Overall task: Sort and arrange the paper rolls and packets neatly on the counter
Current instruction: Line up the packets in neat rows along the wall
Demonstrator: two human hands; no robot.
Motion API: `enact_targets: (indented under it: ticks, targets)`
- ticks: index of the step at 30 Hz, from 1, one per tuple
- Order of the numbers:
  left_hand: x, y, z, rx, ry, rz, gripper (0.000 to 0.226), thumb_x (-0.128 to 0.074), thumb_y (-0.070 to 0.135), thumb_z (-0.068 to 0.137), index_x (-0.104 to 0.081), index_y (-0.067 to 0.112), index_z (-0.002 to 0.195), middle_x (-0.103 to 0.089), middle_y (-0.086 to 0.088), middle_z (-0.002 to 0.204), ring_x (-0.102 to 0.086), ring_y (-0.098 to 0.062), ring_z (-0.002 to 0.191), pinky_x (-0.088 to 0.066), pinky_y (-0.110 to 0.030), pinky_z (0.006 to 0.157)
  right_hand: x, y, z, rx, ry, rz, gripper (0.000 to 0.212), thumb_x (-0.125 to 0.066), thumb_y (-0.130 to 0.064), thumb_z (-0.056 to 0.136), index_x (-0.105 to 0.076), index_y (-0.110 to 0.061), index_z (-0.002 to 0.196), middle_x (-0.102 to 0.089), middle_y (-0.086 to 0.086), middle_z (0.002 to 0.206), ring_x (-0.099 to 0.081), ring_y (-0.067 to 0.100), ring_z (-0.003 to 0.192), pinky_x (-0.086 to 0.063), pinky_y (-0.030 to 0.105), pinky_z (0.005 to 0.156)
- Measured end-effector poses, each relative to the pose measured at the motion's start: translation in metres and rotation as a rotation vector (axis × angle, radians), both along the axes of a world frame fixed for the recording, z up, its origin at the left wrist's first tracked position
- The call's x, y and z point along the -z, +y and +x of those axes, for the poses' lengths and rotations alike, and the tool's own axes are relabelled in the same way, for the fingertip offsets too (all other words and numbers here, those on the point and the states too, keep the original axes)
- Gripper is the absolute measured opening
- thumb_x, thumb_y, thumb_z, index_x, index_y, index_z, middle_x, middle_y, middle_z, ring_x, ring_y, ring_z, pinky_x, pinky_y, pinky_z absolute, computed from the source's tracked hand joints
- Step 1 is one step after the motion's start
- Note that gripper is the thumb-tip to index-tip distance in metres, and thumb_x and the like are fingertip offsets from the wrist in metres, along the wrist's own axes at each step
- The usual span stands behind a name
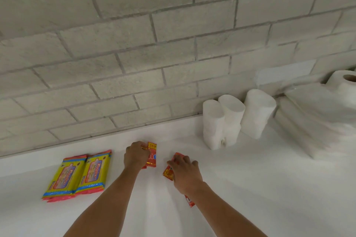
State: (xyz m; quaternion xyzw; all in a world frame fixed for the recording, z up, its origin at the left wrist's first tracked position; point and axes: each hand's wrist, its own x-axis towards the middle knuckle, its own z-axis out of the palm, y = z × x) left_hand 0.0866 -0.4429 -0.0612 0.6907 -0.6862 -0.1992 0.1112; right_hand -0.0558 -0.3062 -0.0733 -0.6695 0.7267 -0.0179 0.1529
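On the white counter [250,188], my left hand [135,155] grips a small stack of red packets [152,155] that lies flat near the middle. A little to the right, my right hand [184,173] lies over more red-orange packets [168,173], fingers curled onto them; one packet's end [190,202] shows under my wrist. Two yellow wipe packets [77,174] lie side by side at the left, on top of others. Three white paper rolls [235,119] stand by the wall at the right.
A grey brick wall [154,44] backs the counter. At the far right lies a stack of white folded paper [312,121] with a large roll [344,84] showing its cardboard core behind it.
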Motion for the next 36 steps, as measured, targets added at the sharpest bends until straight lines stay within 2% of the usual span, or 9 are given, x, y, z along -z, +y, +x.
enact_targets:
  ticks: [5,8,11,18,23,26,29,32,36]
  targets:
    - [0.003,0.002,-0.005,0.029,-0.010,-0.021,0.035,-0.068,0.033,0.090,-0.065,0.019,0.122,-0.069,-0.005,0.113,-0.054,-0.013,0.079,-0.032,-0.015,0.043,-0.002,-0.007,-0.005,-0.020,0.105,0.034,0.066,-0.066,-0.021,0.089,-0.037,-0.027,0.147,-0.031,0.008,0.152,-0.030,0.034,0.137,-0.031,0.052,0.108]
    - [0.003,0.005,-0.006,0.031,-0.011,-0.035,0.030,-0.068,0.032,0.090,-0.064,0.020,0.117,-0.069,-0.008,0.112,-0.063,-0.021,0.090,-0.053,-0.028,0.062,0.000,-0.009,-0.009,0.001,0.113,0.039,0.062,-0.067,-0.022,0.089,-0.041,-0.027,0.145,-0.034,0.007,0.148,-0.034,0.033,0.133,-0.033,0.050,0.108]
    - [0.003,0.007,-0.007,0.048,-0.034,-0.058,0.029,-0.066,0.032,0.092,-0.064,0.020,0.118,-0.069,-0.007,0.114,-0.065,-0.025,0.101,-0.053,-0.034,0.080,0.001,-0.010,-0.013,0.047,0.092,0.016,0.053,-0.066,-0.022,0.090,-0.046,-0.022,0.140,-0.038,0.008,0.141,-0.038,0.032,0.128,-0.036,0.047,0.105]
    - [0.001,0.011,-0.009,0.054,0.003,-0.084,0.023,-0.065,0.024,0.091,-0.066,0.018,0.113,-0.070,-0.005,0.112,-0.064,-0.023,0.101,-0.044,-0.028,0.074,0.000,-0.014,-0.022,0.223,-0.014,0.063,0.047,-0.068,-0.024,0.087,-0.050,-0.009,0.128,-0.049,0.009,0.126,-0.043,0.030,0.120,-0.040,0.043,0.100]
    - [-0.006,0.025,-0.010,0.042,0.178,-0.116,0.023,-0.059,0.016,0.093,-0.066,0.018,0.114,-0.069,-0.003,0.112,-0.060,-0.015,0.089,-0.039,-0.018,0.057,0.003,-0.016,-0.028,0.389,-0.272,0.100,0.038,-0.066,-0.019,0.086,-0.053,-0.014,0.122,-0.060,0.006,0.117,-0.051,0.026,0.114,-0.046,0.038,0.094]
    - [-0.011,0.041,-0.011,0.069,0.272,-0.141,0.018,-0.057,0.013,0.093,-0.068,0.019,0.106,-0.069,0.002,0.100,-0.052,-0.005,0.078,-0.036,-0.016,0.058,0.002,-0.016,-0.035,0.420,-0.386,0.081,0.024,-0.061,-0.019,0.087,-0.067,-0.017,0.111,-0.069,0.004,0.111,-0.062,0.024,0.106,-0.053,0.037,0.089]
    - [-0.010,0.054,-0.010,0.090,0.399,-0.094,0.016,-0.062,0.010,0.088,-0.069,0.024,0.092,-0.071,0.011,0.083,-0.062,0.002,0.066,-0.048,-0.020,0.066,-0.004,-0.014,-0.040,0.483,-0.604,0.029,0.024,-0.063,-0.019,0.088,-0.071,-0.018,0.110,-0.071,0.002,0.109,-0.067,0.021,0.100,-0.057,0.032,0.079]
    - [-0.004,0.064,-0.007,0.101,0.484,-0.026,0.015,-0.063,0.021,0.090,-0.066,0.034,0.096,-0.072,0.007,0.088,-0.070,-0.010,0.078,-0.058,-0.037,0.078,-0.015,-0.012,-0.040,0.573,-0.920,-0.007,0.027,-0.069,-0.014,0.085,-0.070,-0.017,0.112,-0.072,0.002,0.106,-0.069,0.017,0.092,-0.056,0.024,0.068]
    - [-0.015,0.084,-0.015,0.088,0.631,0.072,0.016,-0.059,0.027,0.097,-0.063,0.027,0.112,-0.068,0.003,0.101,-0.066,-0.016,0.089,-0.055,-0.026,0.068,-0.030,-0.010,-0.034,0.550,-1.172,-0.047,0.020,-0.077,-0.011,0.081,-0.071,-0.021,0.098,-0.074,0.000,0.098,-0.072,0.016,0.090,-0.059,0.033,0.085]
